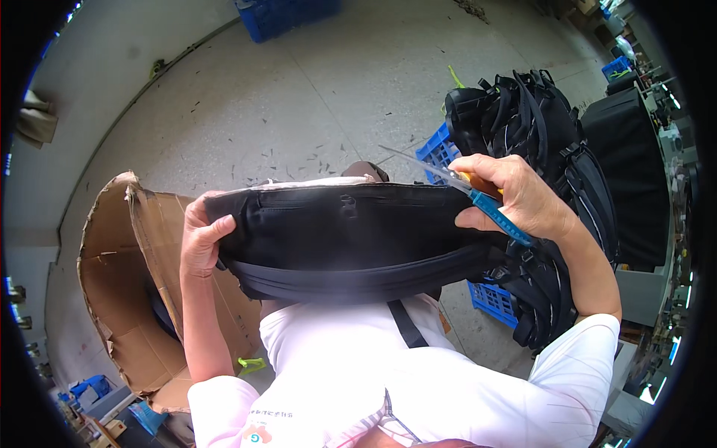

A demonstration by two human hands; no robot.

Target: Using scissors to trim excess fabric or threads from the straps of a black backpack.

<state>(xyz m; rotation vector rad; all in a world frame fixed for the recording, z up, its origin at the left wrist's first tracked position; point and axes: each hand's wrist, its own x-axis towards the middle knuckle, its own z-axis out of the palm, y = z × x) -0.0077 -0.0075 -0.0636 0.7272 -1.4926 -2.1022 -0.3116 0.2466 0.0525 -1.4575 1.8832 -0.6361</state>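
A wide black fabric bag (336, 224) is stretched out in front of my body, with a zipped seam along its upper part and a padded black band along its lower side. My left hand (202, 235) grips its left end, thumb over the front. At the right end, my right hand (515, 196) is closed around pointed scissors (497, 216) with blue and orange handles. Their grey blades point up and to the left, just above the bag's top edge. The right thumb lies against the bag; whether it pinches the fabric I cannot tell.
On my right, several black bags with straps (515, 119) are heaped over blue plastic crates (441, 149). To my left stands an open cardboard box (127, 299). Another blue crate (284, 19) sits farther off on the floor, where dark scraps (321, 160) are scattered.
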